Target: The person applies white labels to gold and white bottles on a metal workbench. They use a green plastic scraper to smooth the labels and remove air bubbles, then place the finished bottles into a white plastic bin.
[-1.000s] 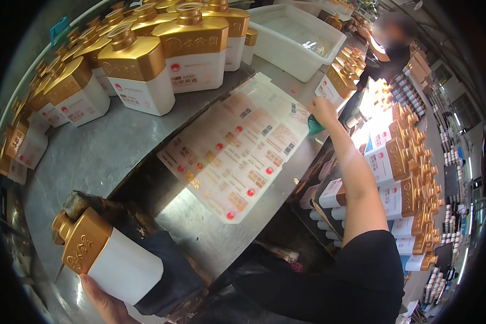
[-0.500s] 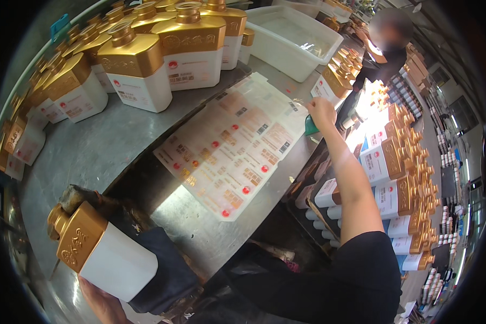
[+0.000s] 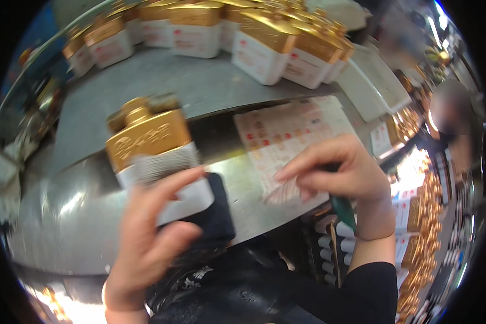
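White bottle (image 3: 164, 162) with gold shoulder lies on a dark pad (image 3: 222, 208) near the metal table's (image 3: 97, 210) front edge; left hand (image 3: 146, 227), blurred, over its white face, thumb and fingers spread, contact unclear. Right hand (image 3: 343, 167), curled round a green tool (image 3: 343, 212), over the near part of a printed sheet (image 3: 286, 129). Farther back, gold-topped bottles (image 3: 195, 35) stand in rows.
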`<action>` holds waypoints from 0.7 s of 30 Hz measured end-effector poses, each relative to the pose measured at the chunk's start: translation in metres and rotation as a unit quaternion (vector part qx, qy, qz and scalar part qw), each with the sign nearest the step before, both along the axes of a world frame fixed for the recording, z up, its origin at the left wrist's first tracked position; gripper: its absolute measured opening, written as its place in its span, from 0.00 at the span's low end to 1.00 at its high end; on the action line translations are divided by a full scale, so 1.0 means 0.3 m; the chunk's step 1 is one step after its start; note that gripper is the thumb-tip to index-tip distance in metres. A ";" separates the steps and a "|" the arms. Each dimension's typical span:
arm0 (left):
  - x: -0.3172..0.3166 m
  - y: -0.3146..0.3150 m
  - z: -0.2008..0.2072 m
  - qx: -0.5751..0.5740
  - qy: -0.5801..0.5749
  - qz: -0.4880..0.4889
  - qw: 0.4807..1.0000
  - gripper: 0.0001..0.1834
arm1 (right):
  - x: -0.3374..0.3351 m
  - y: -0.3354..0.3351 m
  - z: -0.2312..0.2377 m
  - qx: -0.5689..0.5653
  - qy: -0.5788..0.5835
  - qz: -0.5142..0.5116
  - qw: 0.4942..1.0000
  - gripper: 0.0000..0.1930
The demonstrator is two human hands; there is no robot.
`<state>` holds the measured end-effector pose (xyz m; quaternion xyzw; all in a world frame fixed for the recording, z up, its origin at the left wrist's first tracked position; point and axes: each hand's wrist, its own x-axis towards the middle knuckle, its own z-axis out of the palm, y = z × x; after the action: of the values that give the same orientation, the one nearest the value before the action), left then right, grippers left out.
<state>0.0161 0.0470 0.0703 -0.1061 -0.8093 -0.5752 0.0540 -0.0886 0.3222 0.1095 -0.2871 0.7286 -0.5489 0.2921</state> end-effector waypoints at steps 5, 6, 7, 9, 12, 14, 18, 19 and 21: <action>0.066 -0.016 0.014 0.010 -0.072 -0.047 0.996 0.19 | 0.089 -0.240 0.053 0.041 0.050 0.102 0.993 0.19; 0.080 -0.022 -0.008 0.027 -0.060 -0.022 0.998 0.15 | 0.098 -0.262 0.051 0.063 0.060 0.105 0.991 0.20; 0.092 -0.028 -0.023 0.043 -0.047 0.002 0.998 0.12 | 0.104 -0.277 0.047 0.060 0.071 0.109 0.990 0.20; 0.110 -0.030 -0.040 0.088 -0.023 0.042 0.995 0.08 | 0.114 -0.295 0.038 0.057 0.093 0.112 0.988 0.21; 0.130 -0.036 -0.027 0.118 -0.025 0.078 0.990 0.05 | 0.135 -0.310 0.056 0.063 0.053 0.070 0.994 0.22; 0.143 -0.046 -0.017 0.144 -0.067 0.091 0.983 0.04 | 0.135 -0.308 0.059 0.078 0.050 0.077 0.993 0.20; 0.152 -0.053 -0.009 0.288 -0.124 0.039 0.949 0.19 | 0.155 -0.312 0.068 0.074 0.012 0.057 0.996 0.15; 0.153 -0.053 -0.017 0.281 -0.104 0.039 0.953 0.26 | 0.156 -0.314 0.068 0.072 0.021 0.062 0.995 0.13; 0.155 -0.053 -0.014 0.287 -0.119 0.032 0.950 0.23 | 0.152 -0.309 0.058 0.068 0.038 0.060 0.995 0.10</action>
<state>0.0628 0.0311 0.0660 0.0090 -0.6131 -0.7899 0.0038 -0.0429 0.2296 0.1269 -0.3306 0.7565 -0.4679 0.3154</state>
